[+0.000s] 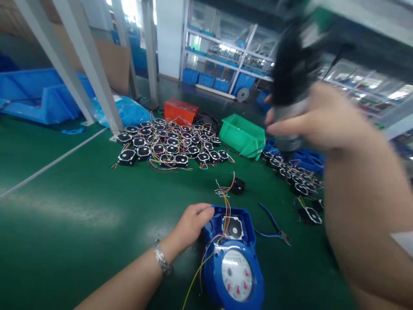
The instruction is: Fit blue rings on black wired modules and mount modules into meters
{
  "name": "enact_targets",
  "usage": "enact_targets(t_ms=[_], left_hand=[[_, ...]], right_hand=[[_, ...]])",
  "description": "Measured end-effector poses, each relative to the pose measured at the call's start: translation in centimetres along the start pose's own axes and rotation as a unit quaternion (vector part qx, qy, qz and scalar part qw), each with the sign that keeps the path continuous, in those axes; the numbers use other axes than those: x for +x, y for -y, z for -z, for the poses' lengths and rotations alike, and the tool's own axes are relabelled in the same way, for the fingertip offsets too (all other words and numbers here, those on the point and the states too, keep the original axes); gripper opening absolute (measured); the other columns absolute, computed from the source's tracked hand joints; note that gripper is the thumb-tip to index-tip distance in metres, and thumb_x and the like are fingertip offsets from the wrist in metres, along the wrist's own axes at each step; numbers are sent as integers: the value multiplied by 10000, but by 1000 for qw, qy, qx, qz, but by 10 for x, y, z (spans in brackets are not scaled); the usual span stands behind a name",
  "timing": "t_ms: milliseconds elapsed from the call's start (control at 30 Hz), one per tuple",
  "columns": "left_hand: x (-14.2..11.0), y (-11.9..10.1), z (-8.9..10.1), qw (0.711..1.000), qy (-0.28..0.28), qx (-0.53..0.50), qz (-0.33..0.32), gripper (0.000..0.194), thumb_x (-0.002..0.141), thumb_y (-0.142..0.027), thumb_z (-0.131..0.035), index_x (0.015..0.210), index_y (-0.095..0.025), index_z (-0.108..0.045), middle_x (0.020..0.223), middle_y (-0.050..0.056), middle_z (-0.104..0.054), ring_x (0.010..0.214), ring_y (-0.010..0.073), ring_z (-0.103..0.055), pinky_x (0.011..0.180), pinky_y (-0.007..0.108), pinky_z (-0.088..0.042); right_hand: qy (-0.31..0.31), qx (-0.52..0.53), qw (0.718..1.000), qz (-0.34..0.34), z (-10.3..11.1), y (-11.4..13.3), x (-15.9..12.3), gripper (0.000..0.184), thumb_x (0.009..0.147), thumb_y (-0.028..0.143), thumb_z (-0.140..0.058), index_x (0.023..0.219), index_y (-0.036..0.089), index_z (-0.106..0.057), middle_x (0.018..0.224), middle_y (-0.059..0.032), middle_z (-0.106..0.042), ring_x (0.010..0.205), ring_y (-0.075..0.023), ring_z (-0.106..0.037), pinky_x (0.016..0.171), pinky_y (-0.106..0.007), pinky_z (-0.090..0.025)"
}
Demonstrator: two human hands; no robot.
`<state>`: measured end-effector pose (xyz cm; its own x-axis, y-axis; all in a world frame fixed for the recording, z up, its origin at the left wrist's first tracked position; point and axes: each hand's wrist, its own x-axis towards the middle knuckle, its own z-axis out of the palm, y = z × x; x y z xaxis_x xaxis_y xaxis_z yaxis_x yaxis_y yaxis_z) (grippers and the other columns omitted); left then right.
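My left hand is closed over the upper left edge of a blue water meter housing, thumb on its rim. In the housing's upper compartment sits a black and white square module, with coloured wires running out of it. Below that is a round dial with small red pointers. My right hand is raised at the upper right, wrapped round a dark power screwdriver pointing down; both are blurred by motion. Blue-handled cutting pliers lie right of the meter, touching neither hand.
Many wired black modules are spread at the back, others at the right. A single black part lies just beyond the meter. Behind stand a green bin and a red box. Grey posts rise at left.
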<state>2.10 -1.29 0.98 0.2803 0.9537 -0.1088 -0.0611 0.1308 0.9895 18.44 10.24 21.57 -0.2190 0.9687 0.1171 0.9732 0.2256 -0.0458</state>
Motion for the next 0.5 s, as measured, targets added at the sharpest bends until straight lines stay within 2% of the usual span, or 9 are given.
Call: enact_targets(t_ms=[67,133,233,300,400,500], left_hand=[[0,1,0,1000,6,1,-2,359,722,-439,-437,672,-114,-580,598,14,-539,573,129,-445,561,229,-356],[1,3,-1,1000,15,-2,0,374,722,-445,-437,717,-110,-603,634,24,-574,600,142,-472,576,233,-368],[2,4,0,1000,19,-5,8,399,724,-456,-433,784,-111,-623,680,34,-612,647,163,-510,605,242,-384],[2,5,1,1000,15,2,12,410,727,-456,-430,827,-109,-625,717,44,-629,690,177,-529,638,251,-394],[2,6,2,1000,19,10,15,424,721,-458,-438,876,-109,-623,767,55,-645,739,196,-547,696,275,-409],[2,14,2,999,10,8,33,444,683,-481,-471,882,-120,-634,829,64,-659,773,218,-565,746,307,-419]], right_hand=[[58,-37,998,-1,-24,1,8,490,698,233,-542,1134,48,-418,991,-77,-501,854,-109,-520,709,-155,-383],[130,-62,989,-29,-61,-8,21,509,592,161,-630,1068,77,-472,967,-78,-528,815,-138,-532,650,-176,-398],[185,-69,975,-99,-115,-36,35,427,579,150,-641,982,83,-516,871,-86,-557,780,-175,-548,612,-215,-415],[209,-64,965,-143,-139,-55,36,412,600,147,-643,982,63,-512,808,-85,-561,741,-166,-554,612,-230,-429],[225,-51,954,-193,-158,-74,30,320,732,221,-568,1001,64,-495,847,-67,-542,780,-121,-537,688,-254,-451],[205,-27,954,-216,-160,-81,13,283,823,294,-452,1003,80,-490,937,-64,-508,856,-102,-505,759,-272,-447]])
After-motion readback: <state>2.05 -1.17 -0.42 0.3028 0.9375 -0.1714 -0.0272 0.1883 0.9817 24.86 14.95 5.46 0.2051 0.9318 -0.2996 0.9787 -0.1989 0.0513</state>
